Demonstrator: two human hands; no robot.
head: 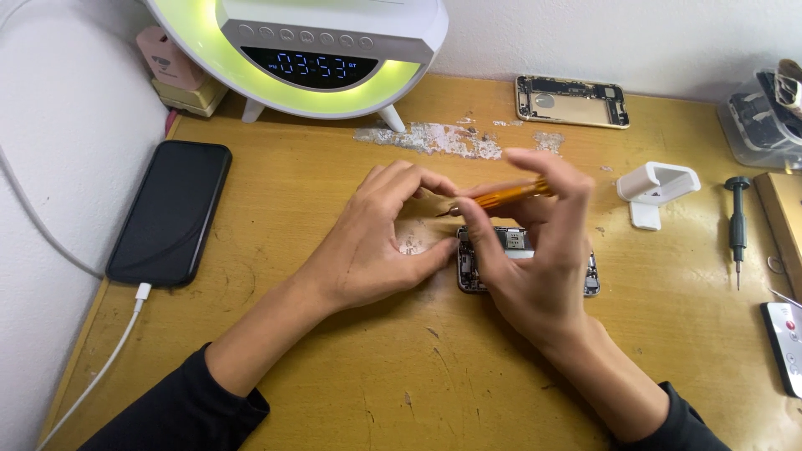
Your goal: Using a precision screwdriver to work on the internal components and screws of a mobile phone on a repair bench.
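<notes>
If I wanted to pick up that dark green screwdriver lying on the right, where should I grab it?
Probably the thick ribbed handle of the dark green screwdriver, from straight above, fingers on its left and right sides. It lies flat on the wooden table, cap end away from the person, thin tip pointing toward them. Both sides look free, with the white stand well apart.

Dark clock screen (317, 65); black phone screen (170, 210).

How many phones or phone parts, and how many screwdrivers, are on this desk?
Phones and phone parts: 3, namely the black phone on charge, the opened phone under the hands, and the gold phone housing.
Screwdrivers: 2, namely the orange screwdriver in the right hand and the dark green screwdriver.
Total: 5
</notes>
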